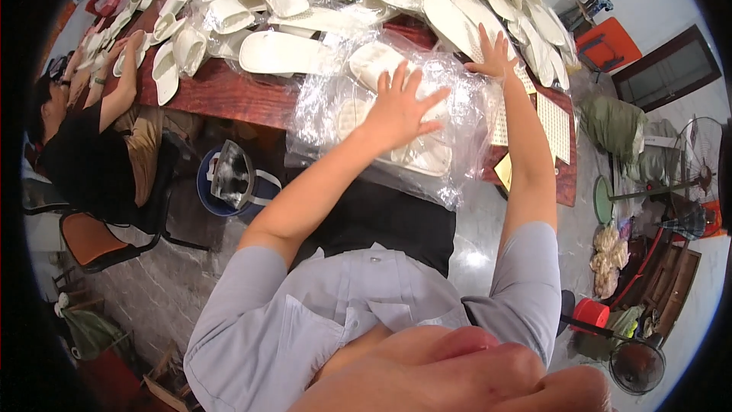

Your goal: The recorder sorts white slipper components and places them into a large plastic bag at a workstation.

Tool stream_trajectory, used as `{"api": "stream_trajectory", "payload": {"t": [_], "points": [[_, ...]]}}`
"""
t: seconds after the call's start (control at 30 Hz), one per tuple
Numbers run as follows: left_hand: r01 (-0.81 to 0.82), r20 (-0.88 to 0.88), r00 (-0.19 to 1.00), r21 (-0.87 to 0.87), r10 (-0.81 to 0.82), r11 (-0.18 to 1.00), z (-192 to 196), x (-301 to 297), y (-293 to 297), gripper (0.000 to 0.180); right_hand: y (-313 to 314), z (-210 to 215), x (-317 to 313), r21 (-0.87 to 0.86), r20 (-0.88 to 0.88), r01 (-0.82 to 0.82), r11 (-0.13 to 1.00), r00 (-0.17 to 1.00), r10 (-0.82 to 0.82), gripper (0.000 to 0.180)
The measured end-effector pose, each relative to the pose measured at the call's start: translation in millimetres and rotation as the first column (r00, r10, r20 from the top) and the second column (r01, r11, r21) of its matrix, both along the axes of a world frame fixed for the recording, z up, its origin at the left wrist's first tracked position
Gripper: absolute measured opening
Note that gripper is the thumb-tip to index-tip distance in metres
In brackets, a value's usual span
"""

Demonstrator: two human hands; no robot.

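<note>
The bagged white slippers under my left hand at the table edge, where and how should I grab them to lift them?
Probably grip the bagged white slippers by the near end that hangs past the table edge, coming from your own side, fingers under and thumb on top, pinching a slipper through the plastic. The left hand lies flat on top; the right hand rests at the far right corner. The loose, crinkled film alone would likely slip.

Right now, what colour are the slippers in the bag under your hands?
Creamy white slippers in a clear plastic bag; the head view shows them.
</note>
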State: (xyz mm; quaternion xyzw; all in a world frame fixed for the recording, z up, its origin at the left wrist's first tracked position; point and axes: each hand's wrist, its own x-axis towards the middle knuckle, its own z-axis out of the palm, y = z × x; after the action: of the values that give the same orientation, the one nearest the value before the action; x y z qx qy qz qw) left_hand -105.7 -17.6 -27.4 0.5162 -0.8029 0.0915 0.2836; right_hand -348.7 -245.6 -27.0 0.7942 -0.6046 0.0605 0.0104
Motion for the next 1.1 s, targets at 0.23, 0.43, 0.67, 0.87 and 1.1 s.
{"api": "stream_trajectory", "payload": {"t": [0.23,0.43,0.67,0.87,1.1], "points": [[0.069,0.054,0.995,0.154,-0.078,0.986,-3,1,-1,0.049,-23,-14,-27,-0.288,-0.159,-0.173,0.942,0.979,0.131,0.079],[0.07,0.03,0.997,0.139,-0.075,0.988,-5,2,-1,0.047,-40,16,-38,-0.414,0.234,0.033,0.91,0.97,0.071,0.042],[0.078,-0.003,0.997,0.185,-0.079,0.98,-3,4,3,0.045,-15,86,-65,-0.282,0.927,0.04,0.959,0.27,0.261,0.029],[0.041,0.049,0.997,0.195,-0.052,0.98,-8,4,-5,0.046,20,116,-74,-0.225,0.94,-0.125,0.966,-0.29,0.181,0.03],[0.055,-0.01,0.998,0.042,-0.054,0.998,9,2,-16,0.042,31,108,-68,-0.105,0.91,-0.248,0.963,-0.415,-0.008,0.029]]}}
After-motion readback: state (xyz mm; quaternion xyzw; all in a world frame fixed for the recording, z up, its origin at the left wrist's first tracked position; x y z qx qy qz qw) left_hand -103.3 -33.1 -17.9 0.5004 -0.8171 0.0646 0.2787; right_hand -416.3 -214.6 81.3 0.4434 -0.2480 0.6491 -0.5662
